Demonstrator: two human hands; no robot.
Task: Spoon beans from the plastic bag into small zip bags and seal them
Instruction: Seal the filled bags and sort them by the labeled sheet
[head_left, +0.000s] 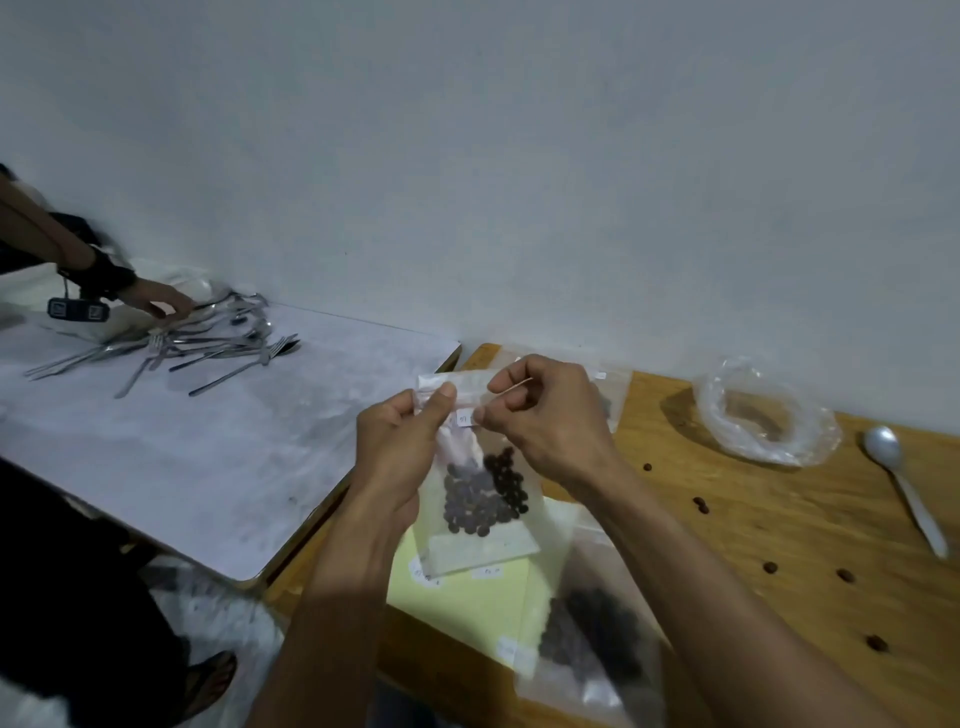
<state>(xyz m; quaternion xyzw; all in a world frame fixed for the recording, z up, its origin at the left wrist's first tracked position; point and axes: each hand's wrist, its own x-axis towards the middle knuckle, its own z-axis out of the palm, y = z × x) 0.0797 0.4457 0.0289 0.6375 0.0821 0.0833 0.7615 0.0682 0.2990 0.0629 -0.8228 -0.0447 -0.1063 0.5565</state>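
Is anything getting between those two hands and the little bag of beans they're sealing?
Nothing visible does. The left hand and right hand both pinch the top strip of the small zip bag directly, held above the wooden table.

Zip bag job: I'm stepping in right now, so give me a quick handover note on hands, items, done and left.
Left hand and right hand: both pinch the top strip of the held zip bag, beans inside; seal state unclear.
Filled zip bag lies on the wooden table by the yellow sheet.
Plastic bag and spoon sit to the right, untouched.
Loose beans are scattered on the table.
Left: finish sealing, keep filling.
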